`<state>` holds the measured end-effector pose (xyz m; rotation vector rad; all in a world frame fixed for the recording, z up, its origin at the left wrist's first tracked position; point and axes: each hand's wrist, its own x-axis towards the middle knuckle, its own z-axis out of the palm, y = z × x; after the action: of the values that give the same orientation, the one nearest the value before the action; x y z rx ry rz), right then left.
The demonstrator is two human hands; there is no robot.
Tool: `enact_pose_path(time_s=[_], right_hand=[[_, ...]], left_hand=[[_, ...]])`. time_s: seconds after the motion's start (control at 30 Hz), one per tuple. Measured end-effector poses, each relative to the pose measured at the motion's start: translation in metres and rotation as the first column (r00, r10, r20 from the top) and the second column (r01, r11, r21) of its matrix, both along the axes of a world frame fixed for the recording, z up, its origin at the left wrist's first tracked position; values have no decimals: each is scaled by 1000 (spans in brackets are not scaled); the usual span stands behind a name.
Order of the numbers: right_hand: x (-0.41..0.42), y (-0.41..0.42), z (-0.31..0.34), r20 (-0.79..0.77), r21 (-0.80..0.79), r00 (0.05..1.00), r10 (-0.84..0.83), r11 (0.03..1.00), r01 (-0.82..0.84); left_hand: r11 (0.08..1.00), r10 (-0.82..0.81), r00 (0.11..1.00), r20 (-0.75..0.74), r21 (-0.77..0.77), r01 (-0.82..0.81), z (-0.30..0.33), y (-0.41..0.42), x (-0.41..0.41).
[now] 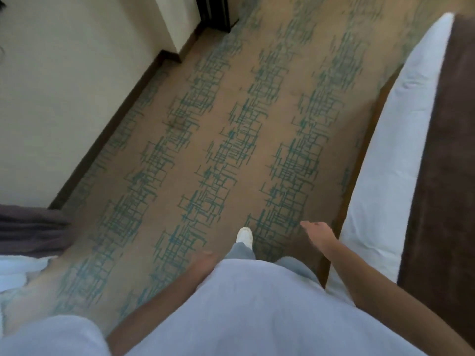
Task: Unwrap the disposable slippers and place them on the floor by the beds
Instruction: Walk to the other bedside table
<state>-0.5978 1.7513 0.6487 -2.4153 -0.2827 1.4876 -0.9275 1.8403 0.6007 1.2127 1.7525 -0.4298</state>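
No slippers or wrapping show anywhere in the head view. My right hand [317, 233] hangs open over the patterned carpet [226, 129], fingers spread, with nothing in it, close to the edge of the bed on the right [393, 163]. My left hand [204, 264] is low beside my body, mostly hidden behind my light shirt, and blurred. My white shoe [244, 235] steps forward on the carpet between the two hands.
The bed on the right has white bedding and a dark brown runner [442, 176]. A second bed's corner with a dark throw [30, 227] sits at the left edge. A cream wall with dark skirting [64, 98] runs along the left; a dark doorway [214, 11] lies far ahead.
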Motion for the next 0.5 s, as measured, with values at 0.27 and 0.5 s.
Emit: enact_pose_path(time_s=[0.27, 0.5], right_hand=[[58, -86, -47, 28, -239, 995, 96, 967, -87], [170, -33, -24, 12, -216, 975, -222, 952, 219]], left_hand=[[976, -210, 957, 198, 105, 193, 71, 120, 189], [958, -274, 951, 140, 130, 257, 69, 135, 275]])
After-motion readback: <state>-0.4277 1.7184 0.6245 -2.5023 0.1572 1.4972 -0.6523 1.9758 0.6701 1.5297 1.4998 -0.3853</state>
